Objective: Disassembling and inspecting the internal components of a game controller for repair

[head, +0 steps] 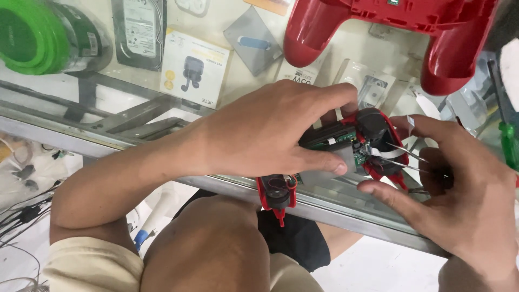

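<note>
The glass counter point(54, 138) is carrying everything, with boxed goods showing beneath the pane. At one o'clock a red shell point(389, 32) of a game controller is lying hollow side up. At centre the left hand point(265, 135) is closing around the opened controller point(346, 146), thumb pressing its green board, fingers wrapping over the top; the controller is sitting at the counter's near edge, one red grip hanging down at six o'clock. At four o'clock the right hand point(459, 189) is pinching tweezers point(405, 157), whose tips are pointing toward nine o'clock into the controller beside a black thumbstick point(370, 121).
</note>
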